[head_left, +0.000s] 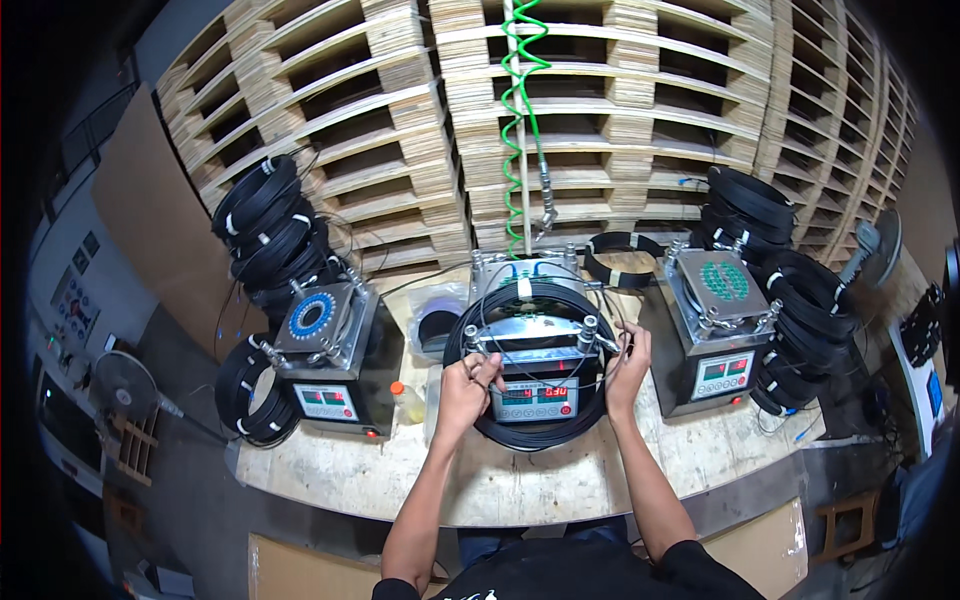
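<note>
A coil of black cable [540,438] is looped around the front of the middle machine [568,412], which has a metal top and a lit red-digit panel. My left hand [464,398] is closed at the left of that panel, thumb against the fingers, pinching a thin strand of the black cable. At the coil's right side, my right hand [628,368] has its fingers curled around a loose length of the same cable, beside the machine's metal post. Its fingertips are partly hidden. A white tie [524,288] binds the coil's top.
Similar machines stand at left [320,380] and right [705,370] on the wooden table [350,478]. Stacked black cable coils [275,235] flank them. An orange-capped bottle [408,402] stands left of the coil. A green coiled air hose [514,130] hangs before the wooden pallets [340,90].
</note>
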